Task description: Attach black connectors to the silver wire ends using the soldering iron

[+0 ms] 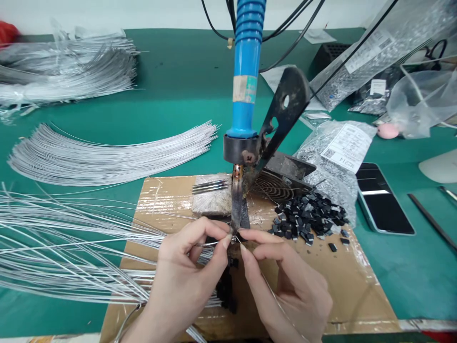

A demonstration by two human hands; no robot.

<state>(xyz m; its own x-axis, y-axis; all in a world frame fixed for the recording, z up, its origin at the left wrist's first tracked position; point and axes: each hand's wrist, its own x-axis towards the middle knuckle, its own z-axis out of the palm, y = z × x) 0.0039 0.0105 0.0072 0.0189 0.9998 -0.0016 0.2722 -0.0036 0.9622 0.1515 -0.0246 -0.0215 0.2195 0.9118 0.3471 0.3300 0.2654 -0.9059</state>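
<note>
A soldering iron (246,114) with a blue handle is fixed upright in a black metal stand (285,102), its tip (236,205) pointing down. Just beneath the tip, my left hand (194,267) is closed in a pinch on a thin wire (208,244). My right hand (289,281) pinches a strand of solder wire (279,304), which trails down past the palm. The fingertips of both hands nearly meet at the iron's tip; the small piece between them is mostly hidden. Below lie wires with black ends (225,290).
Cardboard (357,290) covers the work area. Small black pieces (309,216) are heaped right of the iron. White wire bundles (117,159) and loose wires (71,257) lie left. A phone (385,200), plastic bags (332,143) and a dark thin tool (432,221) are on the right.
</note>
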